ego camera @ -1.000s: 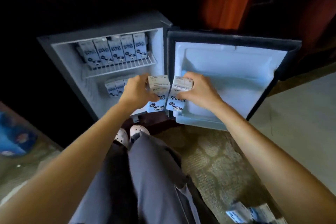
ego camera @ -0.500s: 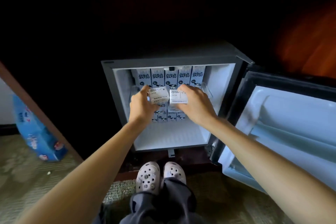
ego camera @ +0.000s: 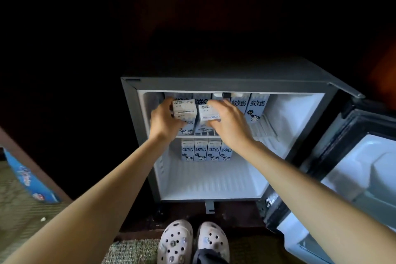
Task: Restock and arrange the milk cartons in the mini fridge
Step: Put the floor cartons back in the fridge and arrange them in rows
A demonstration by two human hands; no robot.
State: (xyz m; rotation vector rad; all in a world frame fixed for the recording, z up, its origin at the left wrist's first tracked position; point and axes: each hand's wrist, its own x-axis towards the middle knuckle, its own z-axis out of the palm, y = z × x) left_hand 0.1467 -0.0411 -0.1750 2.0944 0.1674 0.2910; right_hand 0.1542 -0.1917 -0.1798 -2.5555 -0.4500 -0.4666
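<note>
- While the mini fridge (ego camera: 214, 83) stands with its door (ego camera: 353, 167) swung wide, the left hand (ego camera: 165, 122) grips one milk carton (ego camera: 184, 109) at the upper shelf (ego camera: 263, 127).
- Just beside it, the right hand (ego camera: 229, 126) grasps a second carton (ego camera: 210, 112), in front of the back row (ego camera: 256, 106).
- Four lower cartons (ego camera: 206, 149) stand upright beneath.
- Pale clogs (ego camera: 175, 242) face the fridge.

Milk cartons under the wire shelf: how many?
4, in one row at the back: leftmost carton, second carton, third carton, rightmost carton. Any behind them would be hidden.
</note>
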